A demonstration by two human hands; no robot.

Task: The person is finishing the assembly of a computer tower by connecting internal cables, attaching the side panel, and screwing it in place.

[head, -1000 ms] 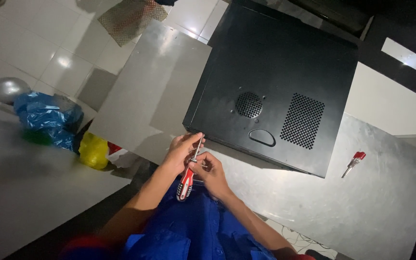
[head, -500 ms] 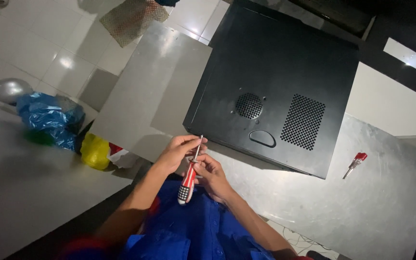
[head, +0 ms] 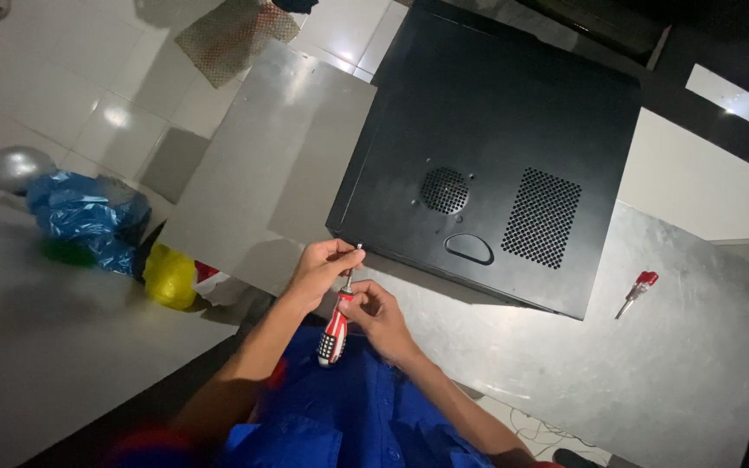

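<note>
Grey table [head: 669,381]: computer case [head: 496,147], small screwdriver [head: 636,291].

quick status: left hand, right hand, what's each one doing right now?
Left hand: closed, fingers pinching the metal shaft of the red-handled screwdriver near its tip.
Right hand: closed on the same screwdriver, just above the handle.

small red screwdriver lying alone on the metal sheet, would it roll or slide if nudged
The small red screwdriver probably rolls easily: its handle looks rounded and it lies flat on the smooth grey metal sheet. It likely feels light and stiff, being short with a thin metal shaft. Nothing touches it, so a nudge would probably send it sliding freely.
</note>
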